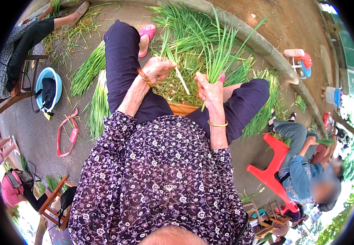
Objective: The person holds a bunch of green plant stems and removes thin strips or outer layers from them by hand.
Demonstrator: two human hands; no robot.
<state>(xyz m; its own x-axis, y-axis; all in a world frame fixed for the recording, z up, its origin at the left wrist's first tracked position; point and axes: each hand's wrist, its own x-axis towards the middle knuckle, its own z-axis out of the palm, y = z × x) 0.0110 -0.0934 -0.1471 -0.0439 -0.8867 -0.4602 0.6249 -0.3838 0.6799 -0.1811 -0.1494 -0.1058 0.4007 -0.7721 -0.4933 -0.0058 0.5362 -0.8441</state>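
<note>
My left hand [159, 69], with an amber bangle on the wrist, pinches a few green chive stalks [181, 80]. One pale stem end points down and to the right from its fingertips. In my right hand [209, 88], above a gold bangle, is a loose bunch of long chives [221, 58], leaves fanned upward and stem end below the fist. The hands are apart, over a heap of yellowed leaf trimmings [177, 88] between my knees. Beyond them lies a large pile of green chives [189, 27].
Chive bundles [99, 104] lie left of my leg, and more chives [264, 104] lie to the right. A red plastic strap [62, 131] and a blue basin [57, 76] holding a black bag are leftward. A red plastic stool [271, 165], a concrete curb [265, 52] and seated people surround me.
</note>
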